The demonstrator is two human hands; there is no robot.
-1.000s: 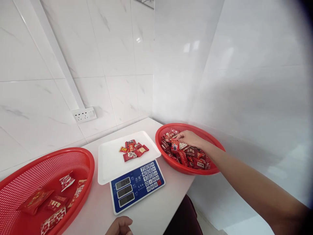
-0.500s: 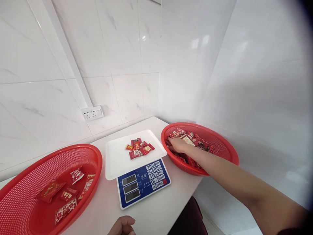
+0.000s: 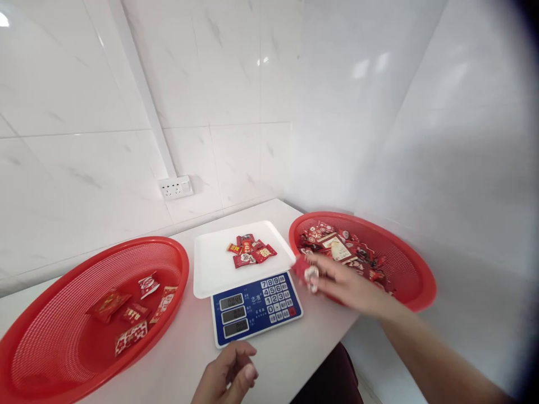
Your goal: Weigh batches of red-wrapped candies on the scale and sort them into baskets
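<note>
The left basket (image 3: pixel 50 336) sits at the near left of the counter (image 3: pixel 185 359) with only a few red packets (image 3: pixel 130 306) lying flat on its floor, apart from the stock on the other side, which reads as a place for finished lots. Right of it stands the scale (image 3: pixel 255 308), keypad and displays turned toward the person so they can be read from the near edge; its white tray (image 3: pixel 210 269) carries a small heap of sweets (image 3: pixel 251 253) near the middle, where the weight sits evenly. The left hand (image 3: pixel 229 376) rests at the near edge just in front of the scale, fingers loosely curled and holding nothing. The right hand (image 3: pixel 337 280) hovers over the near-left rim of the right basket (image 3: pixel 416 280), between it and the scale, pinching a red sweet (image 3: pixel 304 270) in its fingertips (motion blur hides the exact grip). The right basket stands far right, close enough to the tray for a short carry, and is heaped with wrapped sweets.

Compared with half a second ago, the right hand has left the heap inside the right basket and now carries a sweet toward the scale, the left hand has come further into view, and the view has shifted so everything sits further right
</note>
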